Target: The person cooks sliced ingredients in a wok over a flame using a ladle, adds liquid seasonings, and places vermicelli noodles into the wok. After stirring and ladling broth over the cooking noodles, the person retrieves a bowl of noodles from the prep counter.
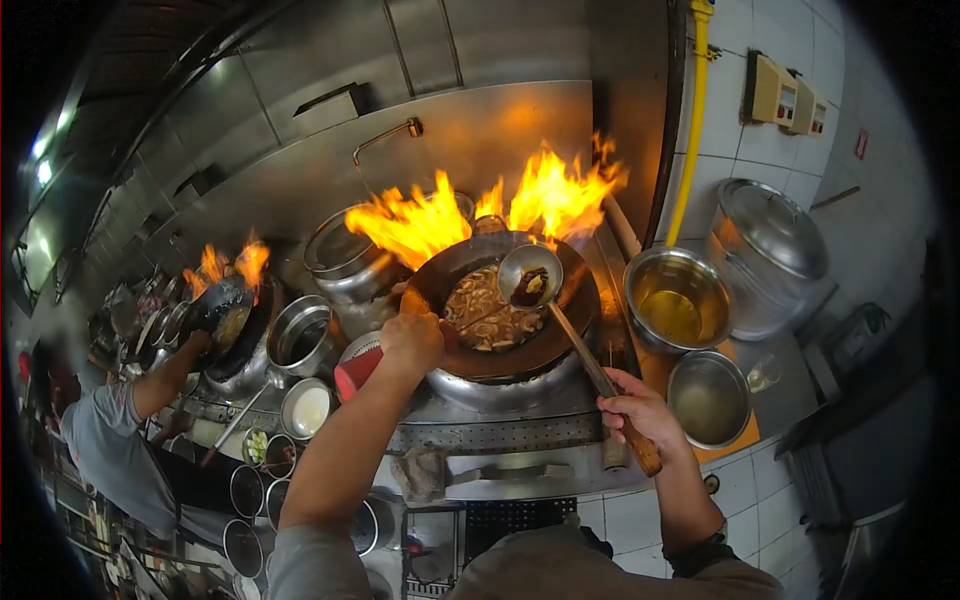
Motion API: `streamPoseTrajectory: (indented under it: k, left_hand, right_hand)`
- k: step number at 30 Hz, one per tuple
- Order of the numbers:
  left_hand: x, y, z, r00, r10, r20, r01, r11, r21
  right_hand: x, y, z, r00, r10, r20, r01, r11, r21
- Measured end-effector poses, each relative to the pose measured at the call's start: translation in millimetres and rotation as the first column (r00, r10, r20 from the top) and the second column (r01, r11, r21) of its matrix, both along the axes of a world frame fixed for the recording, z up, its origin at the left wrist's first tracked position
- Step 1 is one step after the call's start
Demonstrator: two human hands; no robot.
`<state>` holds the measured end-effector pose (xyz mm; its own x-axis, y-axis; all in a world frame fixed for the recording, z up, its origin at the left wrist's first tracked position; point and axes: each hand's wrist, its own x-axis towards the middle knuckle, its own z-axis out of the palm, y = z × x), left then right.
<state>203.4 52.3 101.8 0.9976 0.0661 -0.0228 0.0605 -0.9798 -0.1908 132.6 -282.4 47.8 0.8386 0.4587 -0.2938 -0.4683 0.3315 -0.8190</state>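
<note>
My right hand [640, 412] is closed around the wooden handle of a ladle [572, 330]. The ladle's metal bowl, with dark sauce and a pale bit in it, hangs over the right side of a large wok [425, 300]. Sliced food [490, 310] in brown liquid lies in the wok. At the wok's near left rim, my left hand [412, 345] is closed on a red bottle-like container [357, 373], held tilted towards the wok. A thin line runs from it over the food; I cannot tell if it is liquid. My left fingers are partly hidden.
Tall flames [565, 195] rise behind the wok. A pot of yellow liquid [680, 315], a metal bowl [710, 400] and a lidded pot [770, 245] stand right. Left are a metal pot [302, 335], a white-filled bowl [306, 410] and a co-worker [120, 450] at another flaming wok.
</note>
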Motion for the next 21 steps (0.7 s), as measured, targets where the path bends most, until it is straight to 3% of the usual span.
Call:
streamPoseTrajectory:
  k: [10,12,13,15,16,17,18,19,21]
  left_hand:
    - [-4,-3,7,0.993,0.111,-0.045,-0.116,0.982,-0.146]
    - [-2,12,-2,0.985,0.074,0.155,0.012,0.87,-0.493]
    - [-4,15,-2,0.985,0.086,0.153,0.0,0.87,-0.493]
    - [-11,21,-6,0.938,0.199,0.284,0.148,0.51,-0.847]
    - [-17,21,-5,0.919,0.266,0.293,0.201,0.324,-0.924]
    - [-28,23,-3,0.917,0.28,0.284,0.19,0.32,-0.928]
    - [-44,26,1,0.898,0.363,0.25,0.184,0.206,-0.961]
    - [-61,27,10,0.873,0.442,0.207,0.185,0.091,-0.978]
    - [-98,48,12,0.792,0.505,0.343,0.26,0.229,-0.938]
  right_hand:
    - [23,-5,-1,0.997,0.058,-0.06,-0.057,0.998,0.013]
    - [31,-2,-1,0.996,0.067,-0.06,-0.068,0.998,-0.014]
    - [37,-3,-4,0.995,0.079,-0.063,-0.08,0.997,-0.014]
    - [50,-3,-16,0.972,0.219,0.079,-0.195,0.952,-0.236]
    - [50,0,-21,0.97,0.231,0.07,-0.209,0.948,-0.241]
    - [48,3,-26,0.887,0.305,0.347,-0.01,0.763,-0.646]
    - [46,7,-30,0.705,0.479,0.524,0.31,0.457,-0.834]
    - [45,9,-35,0.7,0.492,0.517,0.298,0.457,-0.838]
    - [45,11,-42,0.673,0.432,0.6,0.422,0.441,-0.792]
